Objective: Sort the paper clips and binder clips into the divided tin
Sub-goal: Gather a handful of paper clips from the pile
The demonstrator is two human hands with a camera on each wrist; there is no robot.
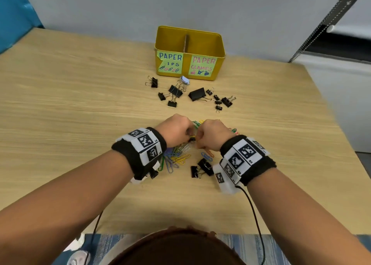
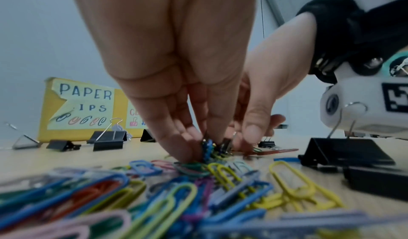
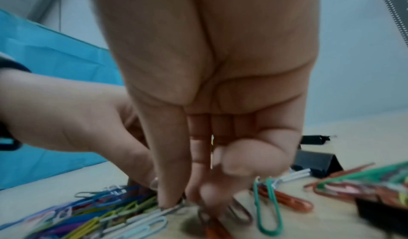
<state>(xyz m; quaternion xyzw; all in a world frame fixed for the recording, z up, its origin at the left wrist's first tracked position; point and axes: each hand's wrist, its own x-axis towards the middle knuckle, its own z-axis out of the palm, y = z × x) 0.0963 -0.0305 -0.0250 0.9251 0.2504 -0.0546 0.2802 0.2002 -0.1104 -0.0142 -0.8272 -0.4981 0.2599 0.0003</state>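
Observation:
A pile of coloured paper clips (image 1: 177, 158) (image 2: 154, 199) lies mid-table. Both hands meet over its far edge. My left hand (image 1: 176, 128) (image 2: 205, 146) points its fingers down and pinches a small tangle of paper clips (image 2: 208, 149). My right hand (image 1: 210, 134) (image 3: 176, 202), knuckle to knuckle with it, pinches at the same tangle; the thumb tip sits on a pale clip (image 3: 152, 214). The picture there is blurred. The yellow divided tin (image 1: 185, 68) (image 2: 120, 103) stands at the back, labelled for paper clips on the left and clamps on the right.
Several black binder clips (image 1: 197, 94) lie scattered in front of the tin. Two more binder clips (image 1: 202, 167) (image 2: 344, 150) sit by my right wrist. More paper clips (image 1: 233, 130) (image 3: 364, 178) lie right of my right hand. The table's right edge runs diagonally.

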